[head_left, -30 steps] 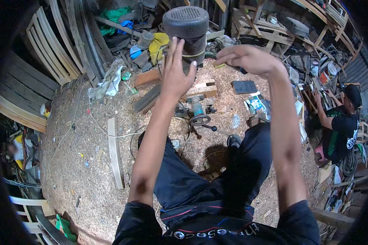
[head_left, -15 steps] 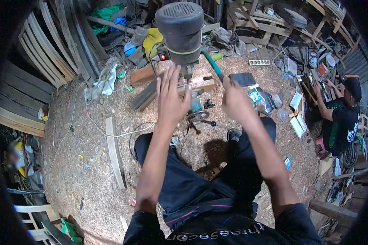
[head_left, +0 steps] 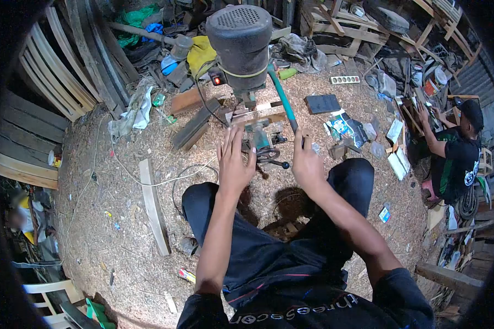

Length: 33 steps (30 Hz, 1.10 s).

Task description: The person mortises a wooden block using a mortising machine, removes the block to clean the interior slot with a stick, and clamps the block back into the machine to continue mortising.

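A dark machine with a round motor housing (head_left: 239,46) stands at the top centre, a red light glowing on its left side. From its right side a green lever (head_left: 282,97) slopes down to my right hand (head_left: 308,164), whose fingers are wrapped round the lower end. My left hand (head_left: 235,162) is held with fingers spread, left of the machine's handwheel (head_left: 268,155), and holds nothing. Under the motor lies a light wooden piece (head_left: 260,113), just beyond my left fingertips. Whether those fingertips touch anything is hard to tell.
A co-worker (head_left: 455,148) sits at the right with both hands on something. Curved wooden frames (head_left: 54,66) lean at the upper left. A long board (head_left: 154,205) and a cable (head_left: 148,182) lie on the floor. Dark blocks (head_left: 196,126) sit left of the machine; a power strip (head_left: 345,80) lies right.
My right hand has closed on the lever and drawn it down toward me. My left hand has moved down, away from the motor housing.
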{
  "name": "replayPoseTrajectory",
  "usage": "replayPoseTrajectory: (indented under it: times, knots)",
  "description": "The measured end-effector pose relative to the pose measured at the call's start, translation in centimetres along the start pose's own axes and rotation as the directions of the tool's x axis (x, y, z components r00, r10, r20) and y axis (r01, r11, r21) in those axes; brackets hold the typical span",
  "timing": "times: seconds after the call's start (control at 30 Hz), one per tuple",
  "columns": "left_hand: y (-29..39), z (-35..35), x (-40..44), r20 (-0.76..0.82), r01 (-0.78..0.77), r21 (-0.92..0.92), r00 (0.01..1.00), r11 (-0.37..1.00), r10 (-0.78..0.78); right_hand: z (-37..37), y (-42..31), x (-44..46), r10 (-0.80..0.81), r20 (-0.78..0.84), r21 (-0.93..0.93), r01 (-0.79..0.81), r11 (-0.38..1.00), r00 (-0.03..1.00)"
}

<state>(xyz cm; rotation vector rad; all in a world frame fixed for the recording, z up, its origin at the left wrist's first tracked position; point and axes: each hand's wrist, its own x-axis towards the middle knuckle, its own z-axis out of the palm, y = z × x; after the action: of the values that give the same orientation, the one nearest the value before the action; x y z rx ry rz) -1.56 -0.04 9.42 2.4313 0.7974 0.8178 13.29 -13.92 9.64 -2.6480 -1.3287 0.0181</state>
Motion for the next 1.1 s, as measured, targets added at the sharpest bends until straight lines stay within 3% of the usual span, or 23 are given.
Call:
replayPoseTrajectory:
  times: [0.03, 0.07, 0.17, 0.2, 0.3, 0.5, 0.57, 0.67, 0.77, 0.9, 0.93, 1.03, 1.07, 1.1]
  knots:
    - [-0.5, 0.5, -0.5, 0.01, 0.004, -0.008, 1.0, 1.0, -0.004, 2.4, 0.3, -0.2, 0.01, 0.022, 0.001, -0.01, 1.0, 1.0]
    - [-0.9, 0.9, -1.0, 0.032, 0.012, -0.016, 0.999, 1.0, -0.012, 5.1, 0.7, -0.7, -0.03, -0.137, -0.004, 0.029, 1.0, 0.99]
    - [-0.9, 1.7, -2.0, 0.119, 0.048, -0.007, 0.992, 0.999, -0.046, 6.5, 1.5, -0.3, -0.191, -0.369, -0.117, 0.158, 0.98, 0.909]
    - [-1.0, 2.1, -2.4, 0.15, 0.053, -0.012, 0.987, 0.999, -0.051, 5.4, 0.9, -0.5, -0.063, -0.166, 0.003, 0.065, 0.998, 0.984]
    - [-1.4, 3.1, -2.3, 0.211, 0.06, -0.018, 0.976, 0.998, -0.055, 4.5, 0.4, -0.5, 0.032, -0.06, 0.141, -0.023, 0.99, 0.998]
    - [-2.0, 4.1, -2.0, 0.231, 0.081, -0.036, 0.97, 0.996, -0.07, 9.5, 1.4, -0.3, -0.007, -0.162, 0.119, 0.027, 0.993, 0.987]
    - [-2.1, 4.4, -2.5, 0.242, 0.093, -0.039, 0.967, 0.995, -0.081, 9.9, 1.4, -0.8, 0.011, -0.126, 0.15, 0.008, 0.989, 0.992]
    - [-2.0, 4.4, -1.9, 0.225, 0.085, -0.046, 0.972, 0.995, -0.073, 8.1, 1.0, -0.4, 0.063, 0.034, 0.196, -0.069, 0.978, 0.997]
    - [-2.1, 3.8, -2.1, 0.218, 0.087, -0.037, 0.973, 0.995, -0.077, 7.9, 1.6, -0.5, -0.015, -0.061, 0.212, 0.028, 0.977, 0.998]
    - [-2.6, 4.3, -2.3, 0.176, 0.065, -0.019, 0.982, 0.998, -0.061, 0.0, 0.5, 0.2, 0.001, -0.009, 0.258, 0.001, 0.966, 1.0]
    - [-2.6, 4.3, -2.5, 0.166, 0.058, -0.015, 0.985, 0.998, -0.054, -1.3, 0.7, 0.6, -0.063, -0.176, 0.314, 0.117, 0.942, 0.982]
    - [-2.6, 4.0, -2.1, 0.165, 0.056, -0.02, 0.985, 0.998, -0.052, -5.9, 0.4, 2.2, -0.108, -0.266, 0.285, 0.185, 0.941, 0.958]
    - [-2.0, 3.6, -1.8, 0.068, 0.028, -0.008, 0.997, 1.0, -0.027, -8.2, -0.5, 2.5, -0.09, -0.32, 0.278, 0.185, 0.943, 0.943]
    - [-1.8, 3.1, -1.5, 0.014, 0.018, -0.033, 1.0, 0.999, -0.017, -8.5, -0.4, 3.5, -0.134, -0.447, 0.284, 0.282, 0.916, 0.884]
